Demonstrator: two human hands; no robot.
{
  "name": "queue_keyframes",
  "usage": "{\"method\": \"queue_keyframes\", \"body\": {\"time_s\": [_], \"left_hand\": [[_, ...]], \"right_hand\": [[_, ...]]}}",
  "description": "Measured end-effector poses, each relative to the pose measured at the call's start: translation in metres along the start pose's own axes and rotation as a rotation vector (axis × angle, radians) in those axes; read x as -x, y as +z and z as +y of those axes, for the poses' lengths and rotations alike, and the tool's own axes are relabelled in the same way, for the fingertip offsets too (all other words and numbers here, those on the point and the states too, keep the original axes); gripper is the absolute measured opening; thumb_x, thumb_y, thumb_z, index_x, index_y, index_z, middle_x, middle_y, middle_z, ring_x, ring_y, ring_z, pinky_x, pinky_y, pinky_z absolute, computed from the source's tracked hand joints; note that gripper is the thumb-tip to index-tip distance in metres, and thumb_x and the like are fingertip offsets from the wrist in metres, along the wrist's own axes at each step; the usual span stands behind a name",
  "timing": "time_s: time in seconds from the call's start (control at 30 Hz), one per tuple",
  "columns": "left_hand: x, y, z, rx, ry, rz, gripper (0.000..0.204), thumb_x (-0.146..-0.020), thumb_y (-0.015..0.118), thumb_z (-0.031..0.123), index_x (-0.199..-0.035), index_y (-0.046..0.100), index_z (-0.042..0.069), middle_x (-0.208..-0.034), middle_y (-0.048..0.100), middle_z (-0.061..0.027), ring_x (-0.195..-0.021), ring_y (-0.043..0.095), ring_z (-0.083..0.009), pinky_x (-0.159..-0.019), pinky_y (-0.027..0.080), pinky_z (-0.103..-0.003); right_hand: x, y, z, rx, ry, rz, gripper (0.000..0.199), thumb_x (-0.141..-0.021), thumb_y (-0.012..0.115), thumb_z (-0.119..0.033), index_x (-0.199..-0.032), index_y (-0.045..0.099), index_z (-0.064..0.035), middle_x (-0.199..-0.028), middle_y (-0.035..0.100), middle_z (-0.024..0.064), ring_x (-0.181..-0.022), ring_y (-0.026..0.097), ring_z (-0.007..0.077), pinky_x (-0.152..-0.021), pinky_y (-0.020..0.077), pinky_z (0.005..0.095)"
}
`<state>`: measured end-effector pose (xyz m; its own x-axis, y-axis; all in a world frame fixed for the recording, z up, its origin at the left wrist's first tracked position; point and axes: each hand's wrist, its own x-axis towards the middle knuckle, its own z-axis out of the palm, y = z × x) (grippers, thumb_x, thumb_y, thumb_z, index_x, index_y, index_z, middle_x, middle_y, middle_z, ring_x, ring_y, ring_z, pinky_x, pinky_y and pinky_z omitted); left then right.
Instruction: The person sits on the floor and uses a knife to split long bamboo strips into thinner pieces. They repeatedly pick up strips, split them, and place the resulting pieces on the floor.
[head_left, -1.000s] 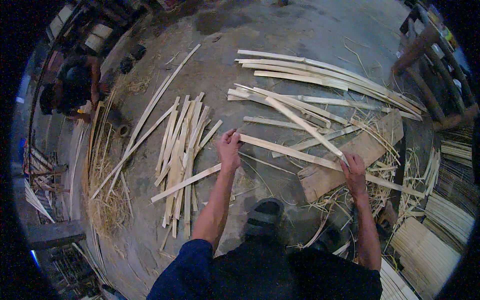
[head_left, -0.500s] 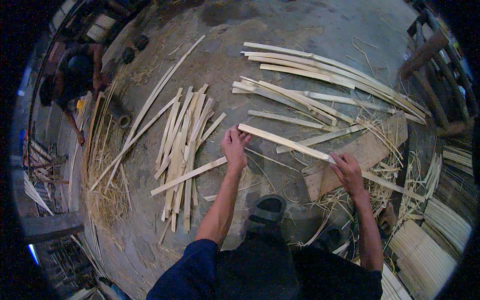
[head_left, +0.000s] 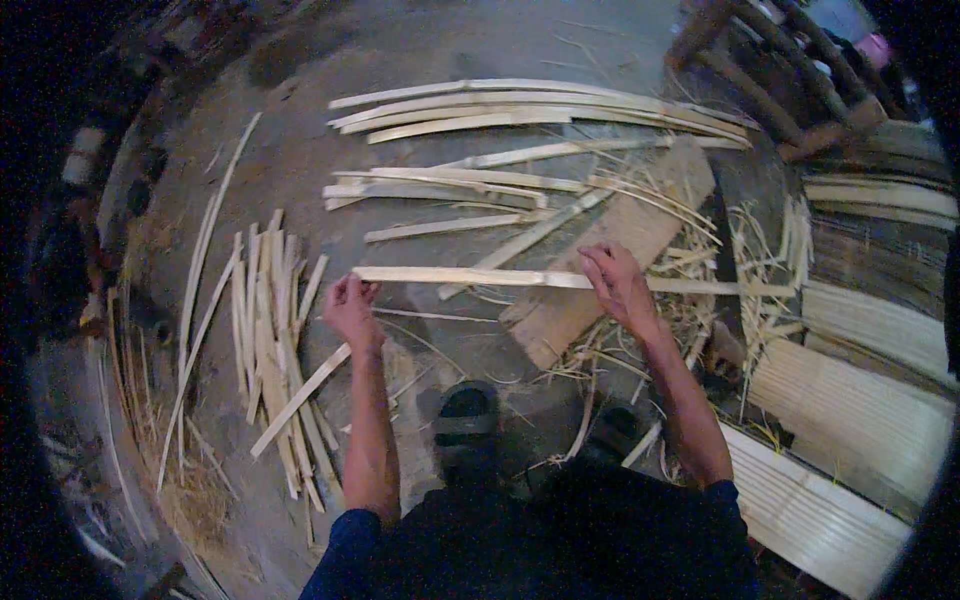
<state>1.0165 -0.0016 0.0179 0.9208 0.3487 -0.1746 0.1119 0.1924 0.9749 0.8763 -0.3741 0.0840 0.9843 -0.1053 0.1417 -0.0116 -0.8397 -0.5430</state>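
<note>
A long pale bamboo strip (head_left: 450,276) is stretched level in front of me, above the floor. My left hand (head_left: 354,312) pinches its left end between thumb and fingers. Farther right, my right hand (head_left: 618,285) is closed around the same strip, whose far part runs on past it to the right. Beneath the strip and by my right hand, a worn wooden board (head_left: 575,290) lies at a slant. Beyond my hands, several bamboo strips (head_left: 470,105) rest side by side on the concrete floor, with a shorter group (head_left: 430,185) nearer.
A loose pile of bamboo strips (head_left: 270,350) lies left of my left arm. Thin shavings (head_left: 770,270) are heaped around the board. Slatted bamboo panels (head_left: 850,410) are stacked at right, and a wooden frame (head_left: 760,80) stands at far right. My sandalled foot (head_left: 467,415) is below.
The view has swung to the right, so the floor piles appear farther left. The held strip, slanted before, now looks nearly level. Both hands keep their hold on it.
</note>
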Motion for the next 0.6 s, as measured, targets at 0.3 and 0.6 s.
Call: {"method": "queue_keyframes", "body": {"time_s": [0.3, 0.6], "left_hand": [[-0.004, 0.002, 0.000, -0.030, -0.047, 0.005, 0.014, -0.088, 0.057, 0.005, -0.098, 0.053, -0.004, -0.087, 0.058, -0.0102, -0.071, 0.060, -0.0154, -0.066, 0.058, -0.031], [-0.015, -0.026, -0.021, -0.069, -0.083, -0.028, 0.024, -0.086, 0.060, 0.009, -0.104, 0.053, -0.004, -0.095, 0.057, -0.0118, -0.084, 0.058, -0.0216, -0.075, 0.052, -0.035]], "right_hand": [[0.001, -0.026, 0.020, -0.077, 0.148, -0.291, 0.033, -0.083, 0.063, -0.035, -0.091, 0.065, -0.0037, -0.085, 0.064, 0.0153, -0.081, 0.061, 0.0290, -0.072, 0.0457, 0.0386], [-0.004, -0.025, 0.017, -0.119, 0.238, -0.332, 0.033, -0.083, 0.063, -0.037, -0.084, 0.065, -0.0035, -0.077, 0.063, 0.0162, -0.073, 0.061, 0.0323, -0.065, 0.0450, 0.0411]]}}
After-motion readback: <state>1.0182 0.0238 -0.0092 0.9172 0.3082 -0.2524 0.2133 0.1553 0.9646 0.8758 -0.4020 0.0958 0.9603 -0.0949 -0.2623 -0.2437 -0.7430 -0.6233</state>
